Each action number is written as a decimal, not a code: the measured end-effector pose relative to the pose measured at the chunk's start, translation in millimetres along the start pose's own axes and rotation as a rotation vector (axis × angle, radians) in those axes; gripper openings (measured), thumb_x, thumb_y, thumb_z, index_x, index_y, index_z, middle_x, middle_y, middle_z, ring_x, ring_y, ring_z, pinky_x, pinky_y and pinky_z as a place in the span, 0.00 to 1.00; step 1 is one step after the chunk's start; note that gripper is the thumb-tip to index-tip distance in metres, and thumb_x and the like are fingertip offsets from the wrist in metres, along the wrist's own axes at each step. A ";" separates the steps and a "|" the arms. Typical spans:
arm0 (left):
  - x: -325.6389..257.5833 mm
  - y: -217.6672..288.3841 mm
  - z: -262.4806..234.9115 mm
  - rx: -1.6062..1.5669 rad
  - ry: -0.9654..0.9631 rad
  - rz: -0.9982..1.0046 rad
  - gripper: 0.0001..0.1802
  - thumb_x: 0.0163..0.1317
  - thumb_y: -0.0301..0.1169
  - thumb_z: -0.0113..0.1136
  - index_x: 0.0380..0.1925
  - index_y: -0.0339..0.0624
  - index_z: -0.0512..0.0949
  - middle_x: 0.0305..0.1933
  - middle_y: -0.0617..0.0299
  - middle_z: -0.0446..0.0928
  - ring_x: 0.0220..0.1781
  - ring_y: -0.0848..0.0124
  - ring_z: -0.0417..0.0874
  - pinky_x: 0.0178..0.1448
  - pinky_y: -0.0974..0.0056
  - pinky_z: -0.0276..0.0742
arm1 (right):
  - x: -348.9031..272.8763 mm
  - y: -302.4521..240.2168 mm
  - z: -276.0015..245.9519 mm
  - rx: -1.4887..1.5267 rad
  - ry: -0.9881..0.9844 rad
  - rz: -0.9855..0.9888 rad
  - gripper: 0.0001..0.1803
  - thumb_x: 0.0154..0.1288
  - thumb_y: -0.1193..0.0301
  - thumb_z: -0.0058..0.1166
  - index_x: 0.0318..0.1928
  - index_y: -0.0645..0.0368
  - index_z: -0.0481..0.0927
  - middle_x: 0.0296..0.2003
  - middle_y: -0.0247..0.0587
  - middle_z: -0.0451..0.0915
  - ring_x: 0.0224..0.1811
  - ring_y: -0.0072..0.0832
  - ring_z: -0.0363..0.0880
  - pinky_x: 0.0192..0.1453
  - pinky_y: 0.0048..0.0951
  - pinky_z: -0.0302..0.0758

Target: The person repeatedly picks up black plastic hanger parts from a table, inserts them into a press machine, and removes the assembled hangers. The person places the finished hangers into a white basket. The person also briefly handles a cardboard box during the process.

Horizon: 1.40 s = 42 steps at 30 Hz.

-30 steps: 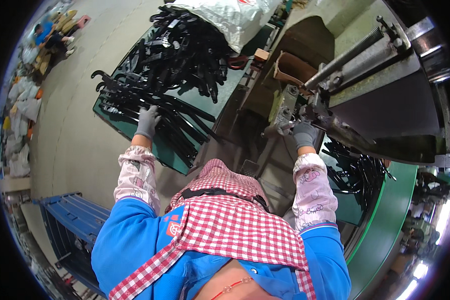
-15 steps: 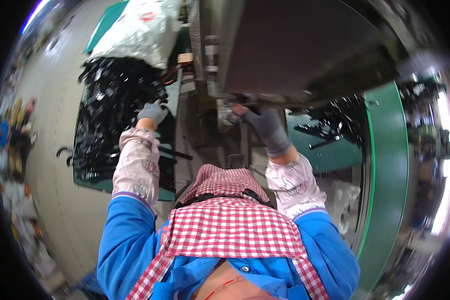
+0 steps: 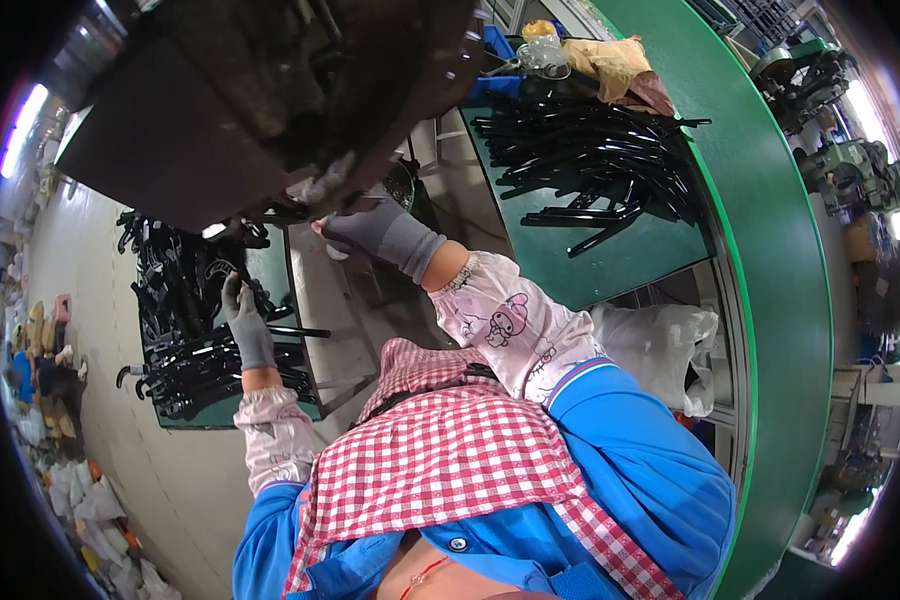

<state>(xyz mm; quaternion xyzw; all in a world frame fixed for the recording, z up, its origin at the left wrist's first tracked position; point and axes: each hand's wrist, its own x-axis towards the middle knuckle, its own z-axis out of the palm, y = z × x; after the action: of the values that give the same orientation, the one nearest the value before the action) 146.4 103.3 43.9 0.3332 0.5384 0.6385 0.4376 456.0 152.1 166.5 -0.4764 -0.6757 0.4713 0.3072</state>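
Observation:
My left hand (image 3: pixel 249 325), in a grey glove, is over the left-hand pile of black glossy bent parts (image 3: pixel 175 275). Its fingers point away from me, somewhat apart, and no part is plainly held in them. My right hand (image 3: pixel 380 235), also in a grey glove, reaches across under the lower edge of a large dark machine (image 3: pixel 200 130). Its bare fingertips curl in together beneath that edge. The machine's shadow hides what they grip, if anything.
The left pile lies on a green-topped table (image 3: pixel 225 422). At the right, long black tubes (image 3: pixel 590 150) lie heaped on another green table (image 3: pixel 550 265), with blue bins (image 3: pixel 500 50) and brown paper (image 3: pixel 610 65) behind. A long green counter (image 3: pixel 770 300) runs along the right; a clear plastic bag (image 3: pixel 660 350) hangs below.
My view has swung to the right, bringing in the tube heap. My right hand now reaches further left across my body. My left hand has drawn slightly nearer to me over the pile.

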 end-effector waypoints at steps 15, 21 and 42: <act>-205.6 33.9 97.3 -0.790 -0.112 -0.330 0.17 0.69 0.28 0.58 0.57 0.41 0.74 0.59 0.59 0.76 0.65 0.61 0.74 0.75 0.47 0.66 | -228.8 275.8 -246.9 -1.393 0.052 0.598 0.24 0.53 0.54 0.64 0.52 0.41 0.81 0.56 0.37 0.75 0.62 0.40 0.70 0.64 0.44 0.65; -234.3 53.4 120.6 -0.873 -0.139 -0.259 0.16 0.73 0.32 0.53 0.57 0.39 0.74 0.64 0.54 0.75 0.69 0.58 0.72 0.74 0.47 0.68 | -210.5 213.4 -217.5 -1.033 0.058 -0.246 0.13 0.61 0.66 0.57 0.47 0.47 0.79 0.39 0.38 0.79 0.46 0.41 0.79 0.55 0.43 0.72; -193.6 95.7 102.3 -0.934 -0.216 -0.119 0.13 0.70 0.22 0.51 0.54 0.42 0.70 0.61 0.50 0.74 0.68 0.53 0.73 0.76 0.44 0.65 | -128.7 -18.9 -33.3 -0.508 -0.497 -0.237 0.21 0.74 0.55 0.47 0.58 0.54 0.74 0.36 0.47 0.84 0.39 0.46 0.84 0.41 0.42 0.78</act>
<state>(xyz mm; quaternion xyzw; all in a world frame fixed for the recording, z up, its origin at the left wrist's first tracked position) 295.5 -37.3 166.8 0.1341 0.1636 0.7475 0.6297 524.1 41.5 200.6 -0.3272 -0.8755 0.3509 0.0582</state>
